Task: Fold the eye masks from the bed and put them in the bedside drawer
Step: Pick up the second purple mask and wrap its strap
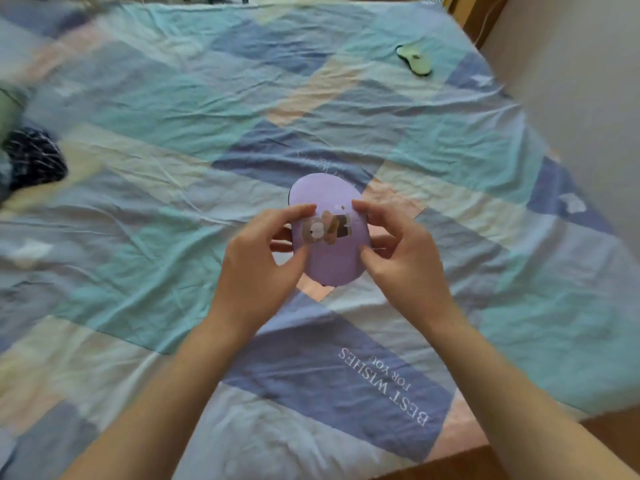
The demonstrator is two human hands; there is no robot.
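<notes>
A purple eye mask (329,258) with a small cartoon print is held upright above the bed, its long axis running away from me. My left hand (266,251) pinches its left edge with thumb in front and fingers behind. My right hand (398,251) grips the right edge the same way. A second eye mask (415,60), pale green with a dark border, lies flat on the bed at the far right. The bedside drawer is not in view.
The bed (173,133) is covered by a wrinkled patchwork sheet in blue, teal, cream and pink. Dark patterned fabric (34,161) is heaped at the left edge. A wall (581,98) runs along the right side, and a wooden bed frame (519,455) shows at the bottom right.
</notes>
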